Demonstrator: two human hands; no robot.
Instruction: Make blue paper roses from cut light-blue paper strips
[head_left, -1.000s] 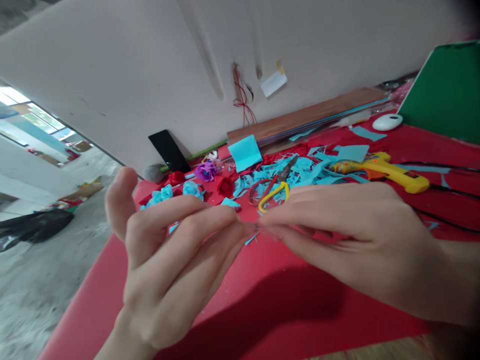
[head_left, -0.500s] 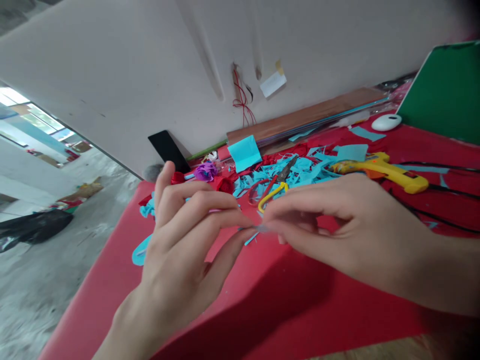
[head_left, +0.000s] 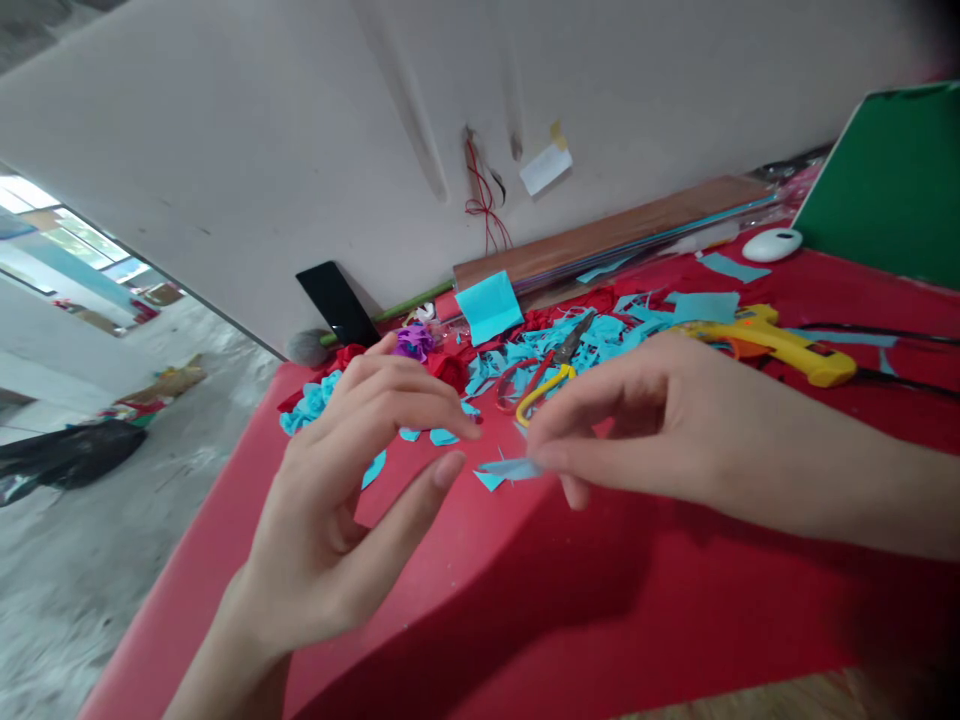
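Note:
Between thumb and fingertips, my right hand [head_left: 667, 430] pinches a small strip of blue paper [head_left: 514, 468], its free end pointing left. My left hand [head_left: 360, 480] is just left of the strip, thumb and forefinger apart with nothing between them. Under the strip, a blue scrap [head_left: 489, 481] lies on the red tabletop [head_left: 480, 590]. Beyond my hands lie pliers or scissors with a dark metal head [head_left: 576, 337] and red and yellow handles, on a heap of blue paper scraps [head_left: 517, 350]. Blue crumpled paper [head_left: 311, 402] shows behind my left hand.
A yellow glue gun [head_left: 795, 350] with black cords rests at the right. Farther back are a white mouse [head_left: 773, 245], a green board [head_left: 892, 190] and long brown sheets [head_left: 615, 225]. A black phone [head_left: 337, 300] leans on the white wall panel, near a purple paper flower [head_left: 414, 342].
My left hand has let go of the blue strip and drawn back to the left, its thumb and forefinger parting. The strip stays in my right hand.

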